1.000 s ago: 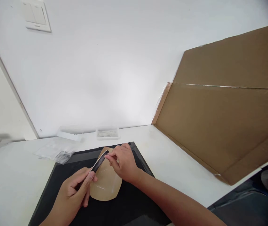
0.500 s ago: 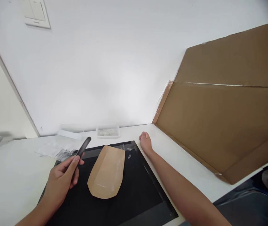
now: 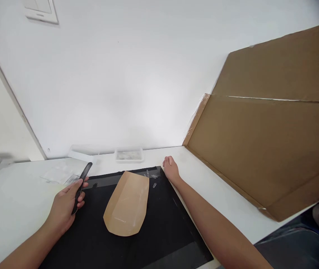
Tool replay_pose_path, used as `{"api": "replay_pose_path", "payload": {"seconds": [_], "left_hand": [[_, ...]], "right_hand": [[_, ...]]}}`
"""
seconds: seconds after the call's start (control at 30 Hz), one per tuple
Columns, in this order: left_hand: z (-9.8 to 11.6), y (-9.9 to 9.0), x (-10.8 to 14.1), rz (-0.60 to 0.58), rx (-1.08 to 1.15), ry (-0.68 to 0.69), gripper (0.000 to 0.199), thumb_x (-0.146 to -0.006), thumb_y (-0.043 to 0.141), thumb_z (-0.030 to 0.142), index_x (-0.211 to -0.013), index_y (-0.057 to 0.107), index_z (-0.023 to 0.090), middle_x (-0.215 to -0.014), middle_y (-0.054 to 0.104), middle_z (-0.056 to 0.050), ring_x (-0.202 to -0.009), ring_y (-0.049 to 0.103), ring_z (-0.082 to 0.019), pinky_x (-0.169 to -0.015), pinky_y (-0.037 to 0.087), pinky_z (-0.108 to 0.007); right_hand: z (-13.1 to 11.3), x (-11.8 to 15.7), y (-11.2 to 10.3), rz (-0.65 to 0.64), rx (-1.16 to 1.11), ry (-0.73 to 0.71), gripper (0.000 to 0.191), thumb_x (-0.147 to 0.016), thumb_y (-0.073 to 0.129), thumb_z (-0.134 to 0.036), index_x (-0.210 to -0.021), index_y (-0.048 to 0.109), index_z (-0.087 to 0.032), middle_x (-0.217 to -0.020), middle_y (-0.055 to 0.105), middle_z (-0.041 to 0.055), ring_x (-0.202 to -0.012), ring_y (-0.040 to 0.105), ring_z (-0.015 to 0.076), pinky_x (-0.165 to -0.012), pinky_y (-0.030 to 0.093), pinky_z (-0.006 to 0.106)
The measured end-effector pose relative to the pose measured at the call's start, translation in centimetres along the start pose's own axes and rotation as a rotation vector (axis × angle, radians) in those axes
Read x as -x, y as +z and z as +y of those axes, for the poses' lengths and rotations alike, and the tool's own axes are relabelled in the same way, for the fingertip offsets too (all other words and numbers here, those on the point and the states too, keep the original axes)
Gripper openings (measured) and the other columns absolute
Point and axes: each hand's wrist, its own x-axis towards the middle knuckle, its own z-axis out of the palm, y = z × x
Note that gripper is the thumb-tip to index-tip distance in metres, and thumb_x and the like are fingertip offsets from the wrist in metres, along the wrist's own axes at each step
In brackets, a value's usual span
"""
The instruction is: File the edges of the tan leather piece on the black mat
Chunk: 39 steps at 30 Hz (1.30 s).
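Observation:
My left hand (image 3: 64,201) is wrapped round a slim, dark, slightly curved nail file (image 3: 85,172). The file points up and away, over the left side of the black mat (image 3: 92,243). My right hand (image 3: 171,169) is a closed fist by the mat's far right corner; whether anything is inside it is hidden. Between the hands, a tan paper tray (image 3: 127,205) lies on the mat. Several small clear nail tips (image 3: 154,185) are scattered just past the tray's right side.
A clear plastic box (image 3: 129,155) of small pieces stands against the wall. Clear plastic bags (image 3: 58,172) and a white strip (image 3: 81,156) lie at the back left. A large opened cardboard sheet (image 3: 260,149) leans along the right side of the white table (image 3: 8,209).
My left hand has moved left with the nail file, which has turned more upright, and more of its lower end shows. The right fist and the tray stay where they were.

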Motion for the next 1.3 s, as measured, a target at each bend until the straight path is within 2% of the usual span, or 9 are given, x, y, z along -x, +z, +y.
{"api": "replay_pose_path", "payload": {"seconds": [0.2, 0.4, 0.53, 0.7, 0.93, 1.03, 1.17, 1.3], "left_hand": [[-0.6, 0.0, 0.3, -0.012, -0.047, 0.022, 0.039, -0.075, 0.084, 0.044, -0.102, 0.077, 0.017, -0.097, 0.067, -0.003, -0.051, 0.039, -0.004, -0.036, 0.035, -0.016], [-0.8, 0.2, 0.7, -0.024, -0.080, 0.018, 0.044, -0.076, 0.083, 0.050, -0.102, 0.075, 0.016, -0.094, 0.066, -0.003, -0.051, 0.038, -0.005, -0.037, 0.033, -0.017], [-1.3, 0.1, 0.7, -0.047, -0.135, 0.057, 0.043, -0.080, 0.079, 0.053, -0.103, 0.074, 0.018, -0.097, 0.067, -0.003, -0.052, 0.039, -0.005, -0.039, 0.034, -0.018], [-1.4, 0.0, 0.9, -0.081, -0.191, 0.093, 0.041, -0.082, 0.077, 0.054, -0.102, 0.073, 0.019, -0.096, 0.066, -0.003, -0.052, 0.039, -0.006, -0.041, 0.034, -0.019], [-1.4, 0.3, 1.3, -0.098, -0.144, 0.034, 0.036, -0.079, 0.080, 0.046, -0.104, 0.073, 0.020, -0.099, 0.066, -0.003, -0.051, 0.037, -0.005, -0.039, 0.035, -0.019], [-1.5, 0.4, 1.2, -0.095, -0.129, 0.010, 0.036, -0.078, 0.081, 0.044, -0.103, 0.074, 0.020, -0.102, 0.066, -0.003, -0.051, 0.037, -0.004, -0.039, 0.034, -0.018], [-1.4, 0.3, 1.1, -0.086, -0.124, 0.007, 0.041, -0.077, 0.082, 0.049, -0.104, 0.075, 0.019, -0.098, 0.065, -0.002, -0.050, 0.037, -0.004, -0.038, 0.034, -0.017], [-1.4, 0.5, 1.1, -0.084, -0.131, 0.007, 0.040, -0.076, 0.082, 0.051, -0.098, 0.075, 0.019, -0.104, 0.067, -0.004, -0.050, 0.037, -0.003, -0.038, 0.035, -0.018]], "right_hand": [[-0.4, -0.2, -0.7, 0.071, -0.154, 0.000, 0.039, -0.101, 0.037, -0.050, -0.071, 0.041, -0.026, -0.070, 0.053, -0.0004, -0.068, 0.048, 0.0188, -0.070, 0.039, 0.034], [0.1, -1.2, -1.0, 0.133, -0.328, 0.015, 0.037, -0.098, 0.033, -0.052, -0.072, 0.033, -0.027, -0.062, 0.045, -0.0025, -0.058, 0.042, 0.0167, -0.060, 0.039, 0.032], [0.2, -1.3, -0.8, 0.088, -0.406, 0.039, 0.032, -0.096, 0.036, -0.048, -0.072, 0.032, -0.027, -0.058, 0.037, -0.0050, -0.053, 0.038, 0.0153, -0.055, 0.037, 0.031], [-0.5, -0.7, -0.6, -0.020, -0.437, 0.038, 0.029, -0.094, 0.044, -0.044, -0.073, 0.037, -0.026, -0.058, 0.038, -0.0056, -0.053, 0.037, 0.0143, -0.056, 0.038, 0.031], [-1.1, -0.2, -1.0, 0.002, -0.390, -0.011, 0.035, -0.099, 0.041, -0.045, -0.071, 0.036, -0.026, -0.062, 0.040, -0.0039, -0.058, 0.038, 0.0153, -0.059, 0.037, 0.031], [-1.6, 0.3, -0.8, -0.005, -0.356, -0.045, 0.038, -0.101, 0.039, -0.049, -0.071, 0.036, -0.026, -0.063, 0.040, -0.0034, -0.060, 0.038, 0.0157, -0.060, 0.037, 0.031], [-2.4, 0.8, -0.5, -0.091, -0.297, -0.069, 0.043, -0.101, 0.044, -0.059, -0.074, 0.041, -0.026, -0.064, 0.046, -0.0026, -0.060, 0.041, 0.0160, -0.059, 0.037, 0.032], [-2.9, 0.7, -0.8, -0.144, -0.276, -0.109, 0.045, -0.099, 0.042, -0.068, -0.081, 0.045, -0.026, -0.067, 0.049, -0.0034, -0.063, 0.044, 0.0165, -0.063, 0.039, 0.032]]}}
